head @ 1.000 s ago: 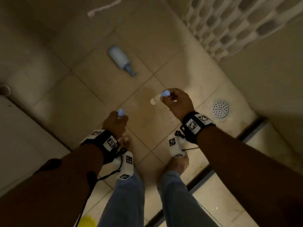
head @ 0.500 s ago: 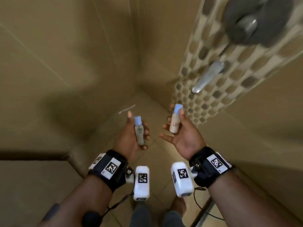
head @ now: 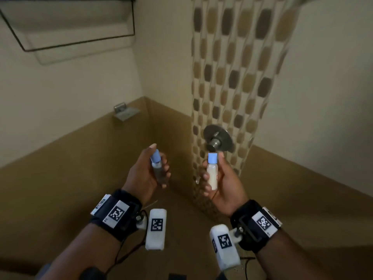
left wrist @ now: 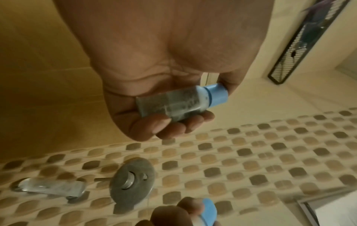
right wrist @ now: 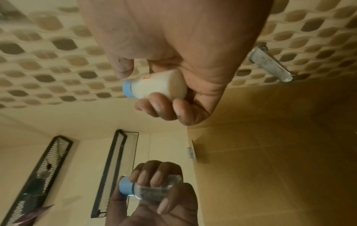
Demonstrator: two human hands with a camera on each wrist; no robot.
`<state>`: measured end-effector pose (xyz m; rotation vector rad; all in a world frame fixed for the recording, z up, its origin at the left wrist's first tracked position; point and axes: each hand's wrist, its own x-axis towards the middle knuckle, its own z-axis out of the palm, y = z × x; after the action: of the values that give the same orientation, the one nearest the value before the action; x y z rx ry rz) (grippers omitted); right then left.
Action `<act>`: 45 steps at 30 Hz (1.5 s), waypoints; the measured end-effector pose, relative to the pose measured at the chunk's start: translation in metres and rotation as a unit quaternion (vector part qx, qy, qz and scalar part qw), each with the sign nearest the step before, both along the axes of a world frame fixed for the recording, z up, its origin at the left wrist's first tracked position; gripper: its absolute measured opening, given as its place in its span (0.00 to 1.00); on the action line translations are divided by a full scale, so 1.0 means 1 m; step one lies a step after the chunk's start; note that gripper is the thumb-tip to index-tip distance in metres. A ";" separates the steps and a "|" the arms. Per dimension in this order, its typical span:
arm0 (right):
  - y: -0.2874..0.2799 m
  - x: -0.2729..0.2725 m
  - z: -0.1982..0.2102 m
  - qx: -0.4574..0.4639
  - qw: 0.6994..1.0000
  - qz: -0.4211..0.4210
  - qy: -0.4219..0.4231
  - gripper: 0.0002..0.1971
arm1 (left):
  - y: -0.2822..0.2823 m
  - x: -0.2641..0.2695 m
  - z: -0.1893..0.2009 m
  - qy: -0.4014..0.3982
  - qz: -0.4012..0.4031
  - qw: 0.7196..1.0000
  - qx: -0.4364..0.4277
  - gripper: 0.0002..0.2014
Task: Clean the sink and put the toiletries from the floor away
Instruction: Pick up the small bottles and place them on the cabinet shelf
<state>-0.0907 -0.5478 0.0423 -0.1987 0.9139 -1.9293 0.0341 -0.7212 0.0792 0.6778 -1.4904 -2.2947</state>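
My left hand (head: 150, 170) holds a small clear bottle (head: 158, 169) with a blue cap, cap up, fingers curled round it; the left wrist view shows the same clear bottle (left wrist: 173, 104) lying across my fingers. In my right hand (head: 220, 178) is a small white bottle (head: 212, 174) with a blue cap, also upright, gripped between thumb and fingers; it appears again as the white bottle (right wrist: 154, 87) in the right wrist view. Both hands are raised at chest height in front of the shower wall.
A round metal shower valve (head: 218, 141) sits on the mosaic tile strip (head: 232, 77) just behind my right hand. A small metal soap shelf (head: 126, 113) juts from the left wall. A black wire rack (head: 66, 23) hangs high on the left wall.
My view has swung up from the floor to the shower wall. Both hands have risen with the two bottles they picked up from the floor tiles.
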 end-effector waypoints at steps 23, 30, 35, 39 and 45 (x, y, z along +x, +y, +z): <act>0.133 0.117 0.059 0.077 0.967 -0.216 0.108 0.22 | 0.095 0.011 0.010 0.005 -0.272 0.962 0.025 0.21; 0.215 0.137 0.067 0.086 0.949 -0.288 0.098 0.28 | 0.197 -0.002 0.013 0.031 -0.312 0.949 0.030 0.28; 0.292 0.135 0.072 0.051 0.930 -0.358 0.072 0.24 | 0.271 -0.019 0.023 0.029 -0.375 0.925 0.052 0.32; 0.370 0.133 0.058 0.030 0.926 -0.370 0.062 0.15 | 0.350 -0.025 0.013 0.003 -0.401 0.915 0.052 0.20; 0.537 0.124 0.027 0.069 0.908 -0.404 0.084 0.05 | 0.535 -0.035 -0.009 -0.036 -0.464 0.884 -0.042 0.19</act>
<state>0.0332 -0.0106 0.0691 0.1311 1.3901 -2.6117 -0.0012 -0.1865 0.0706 -0.0387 -2.2822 -2.8178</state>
